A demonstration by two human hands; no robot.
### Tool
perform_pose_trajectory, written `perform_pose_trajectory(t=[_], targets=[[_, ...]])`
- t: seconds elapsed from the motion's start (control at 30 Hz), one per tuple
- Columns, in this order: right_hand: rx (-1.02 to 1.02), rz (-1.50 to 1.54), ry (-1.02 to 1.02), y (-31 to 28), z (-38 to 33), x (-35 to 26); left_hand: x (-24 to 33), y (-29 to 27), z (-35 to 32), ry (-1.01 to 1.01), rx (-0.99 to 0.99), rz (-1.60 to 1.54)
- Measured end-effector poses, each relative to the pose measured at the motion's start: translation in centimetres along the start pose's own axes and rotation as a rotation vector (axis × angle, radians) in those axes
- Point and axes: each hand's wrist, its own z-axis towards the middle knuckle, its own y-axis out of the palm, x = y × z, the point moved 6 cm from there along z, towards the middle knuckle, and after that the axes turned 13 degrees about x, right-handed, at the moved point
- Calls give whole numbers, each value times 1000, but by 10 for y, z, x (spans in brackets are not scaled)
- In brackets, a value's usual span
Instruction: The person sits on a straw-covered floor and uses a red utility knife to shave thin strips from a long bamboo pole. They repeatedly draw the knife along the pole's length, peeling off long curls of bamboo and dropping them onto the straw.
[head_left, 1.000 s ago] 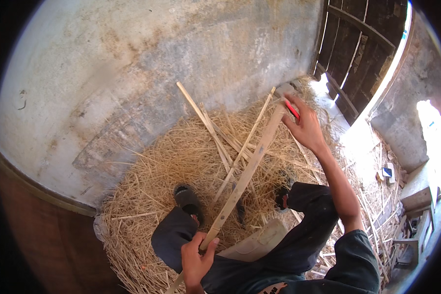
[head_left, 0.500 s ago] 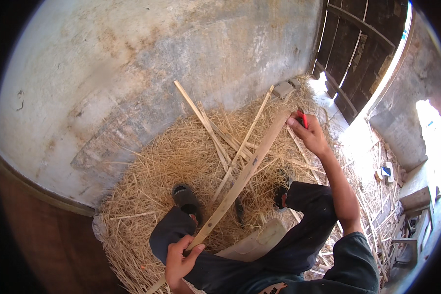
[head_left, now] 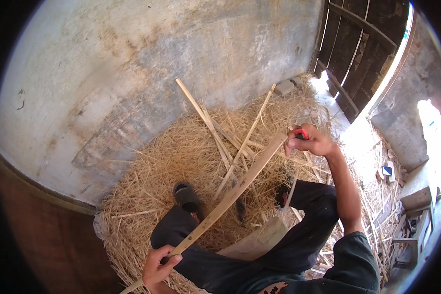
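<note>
A long, flat bamboo strip (head_left: 240,186) slants across my lap from lower left to upper right. My left hand (head_left: 160,263) grips it low down, by my left knee, and its tail end shows beyond the hand at the lower edge. At the strip's upper end is my right hand (head_left: 312,141), fingers closed around a small red and black tool (head_left: 301,134). The tool's kind is hidden by the fingers. Those fingers are right beside the strip's end; whether they touch it I cannot tell.
Several loose bamboo strips (head_left: 252,125) lie crossed on the shavings (head_left: 157,166) ahead of my feet. A pale container (head_left: 259,240) sits between my legs. A stained wall (head_left: 171,59) rises in front, a wooden door (head_left: 353,44) stands far right, and a phone-like object (head_left: 387,171) lies right.
The bamboo strip has shifted down and to the left, together with my left hand. My right hand has come slightly lower and turned, still closed on the red and black tool.
</note>
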Motion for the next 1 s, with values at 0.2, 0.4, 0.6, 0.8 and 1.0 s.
perform_pose_trajectory(t=[0.2,0.4,0.6,0.8,1.0], targets=[[236,687,26,-70,-13,57,-30,-27,-11,-71,106,-68],[845,-664,194,-113,-3,112,-10,-24,-10,-148,168,-169],[780,-613,107,-86,-2,94,15,17,5,-198,70,-296],[611,399,46,-15,12,-5,26,64,19,-85,-226,-330],[313,675,103,6,18,-2,28,85,19,-102,-331,-460]])
